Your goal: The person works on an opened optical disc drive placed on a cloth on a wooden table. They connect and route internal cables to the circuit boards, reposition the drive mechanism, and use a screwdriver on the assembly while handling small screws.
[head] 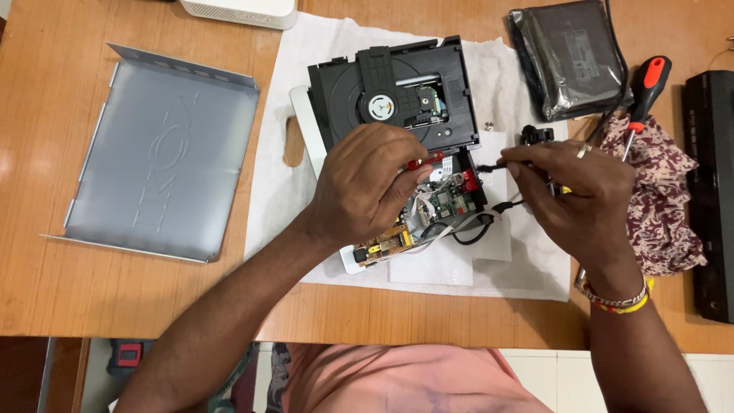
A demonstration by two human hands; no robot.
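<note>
Nearest the front edge of the desk (46,306), the two arms came up from the person's pink shirt (413,382). The left hand (367,187) was curled shut around a small red tool (425,161), with its tip down among the inner parts. It seemed held that way so the tip could reach a tight spot. The right hand (581,191) pinched a black wire (489,166) between its fingertips, perhaps to keep it out of the way.

Both hands worked over an opened disc player (397,99) in the middle of the desk. Its green board (447,200) and a small yellow board (380,245) showed, because the cover was off. The player sat on a white cloth (267,191), maybe to catch small screws.

Near the left edge lay the grey metal cover (160,160), flat, with raised shapes pressed into it. By the right edge was a flowery rag (657,206) and a long black box (711,191). A red-and-black screwdriver (642,95) rested close by.

At the back right sat a dark, shiny bag (569,53) holding a flat part. At the back edge stood a white box (241,11).
</note>
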